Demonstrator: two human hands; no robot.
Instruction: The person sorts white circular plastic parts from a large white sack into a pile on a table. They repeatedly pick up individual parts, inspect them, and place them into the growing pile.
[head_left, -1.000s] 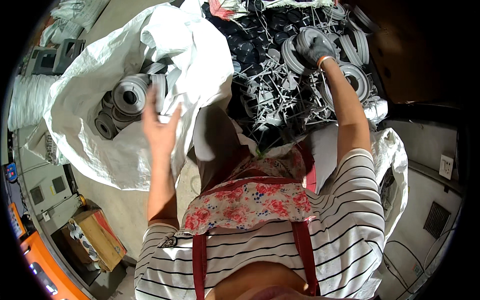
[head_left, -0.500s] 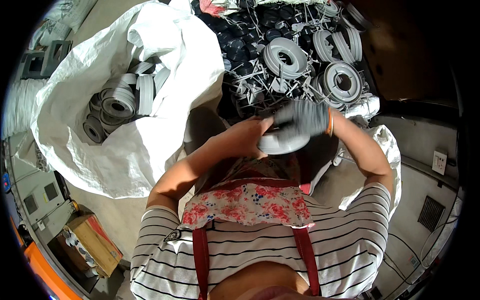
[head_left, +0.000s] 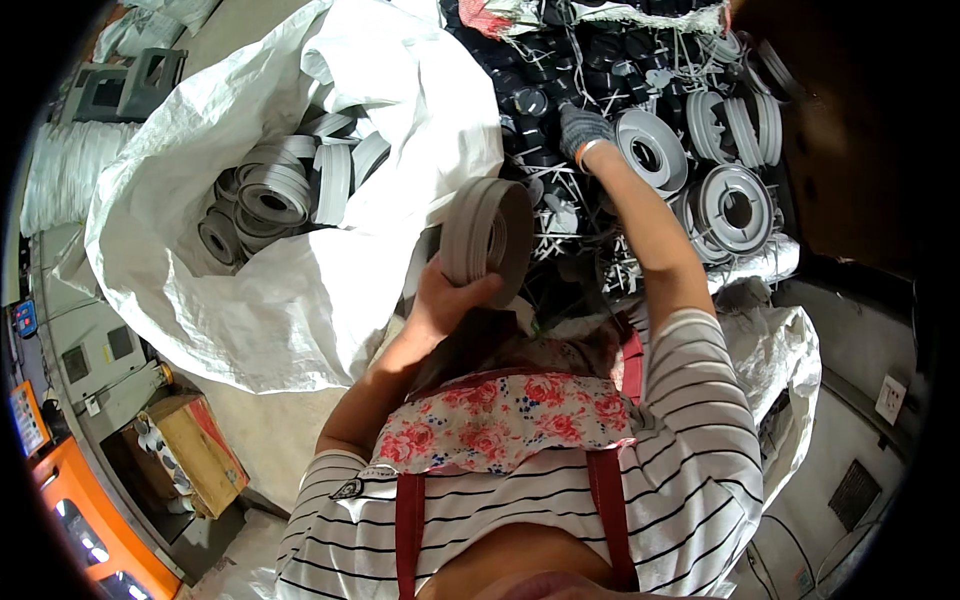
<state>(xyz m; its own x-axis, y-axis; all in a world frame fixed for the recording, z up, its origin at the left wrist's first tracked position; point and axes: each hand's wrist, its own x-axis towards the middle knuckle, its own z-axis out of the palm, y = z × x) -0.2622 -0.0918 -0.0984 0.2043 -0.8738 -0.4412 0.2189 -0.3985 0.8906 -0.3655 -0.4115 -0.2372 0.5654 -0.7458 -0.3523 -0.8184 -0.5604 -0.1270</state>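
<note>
My left hand (head_left: pixel 440 297) is bare and holds a grey round plastic ring (head_left: pixel 487 237) on edge, just right of the big white woven sack (head_left: pixel 330 290). Inside that sack lie several more grey rings (head_left: pixel 275 190). My right hand (head_left: pixel 582 130), in a grey glove, reaches forward onto a pile of black and white plastic parts (head_left: pixel 560 70). Its fingers rest beside another grey ring (head_left: pixel 652 150), and whether they grip anything is hidden.
More grey rings (head_left: pixel 735 205) lie at the right of the pile. A second white sack (head_left: pixel 780 350) hangs at my right. A cardboard box (head_left: pixel 195 450) and an orange machine (head_left: pixel 70 520) stand at the lower left.
Both hands held one ring in front of me; now the left hand carries it toward the sack, and the gloved right hand has reached back onto the pile.
</note>
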